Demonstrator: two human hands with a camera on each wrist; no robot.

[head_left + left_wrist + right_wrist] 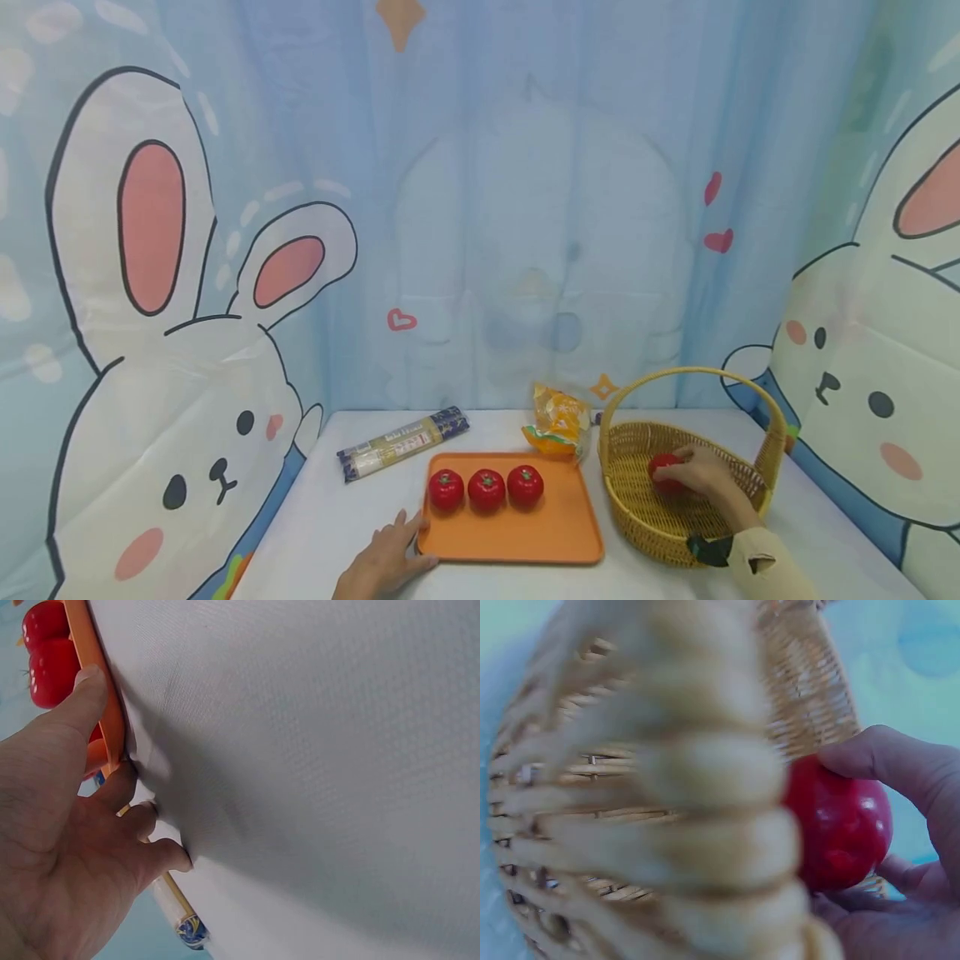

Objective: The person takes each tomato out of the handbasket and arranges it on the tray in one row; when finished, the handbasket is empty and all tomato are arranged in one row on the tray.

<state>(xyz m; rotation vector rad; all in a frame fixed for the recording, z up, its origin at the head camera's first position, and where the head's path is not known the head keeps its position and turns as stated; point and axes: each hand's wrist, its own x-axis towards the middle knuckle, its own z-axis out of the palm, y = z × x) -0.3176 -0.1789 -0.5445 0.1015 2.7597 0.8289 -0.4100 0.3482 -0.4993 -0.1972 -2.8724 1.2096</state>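
Inside the wicker basket, my right hand holds a red tomato, its thumb on top and fingers around the far side. The basket's handle hides part of that tomato in the right wrist view. My left hand rests at the near left corner of an orange tray. The thumb lies against the tray's rim, while the other fingers are spread beside it, some touching the table. Three more red tomatoes sit in a row on the tray.
Behind the tray at left lies a long clear packet with dark blue ends. An orange and yellow bag stands behind the tray's right corner, near the basket. The basket's tall handle arches over it. A rabbit-print curtain surrounds the white table.
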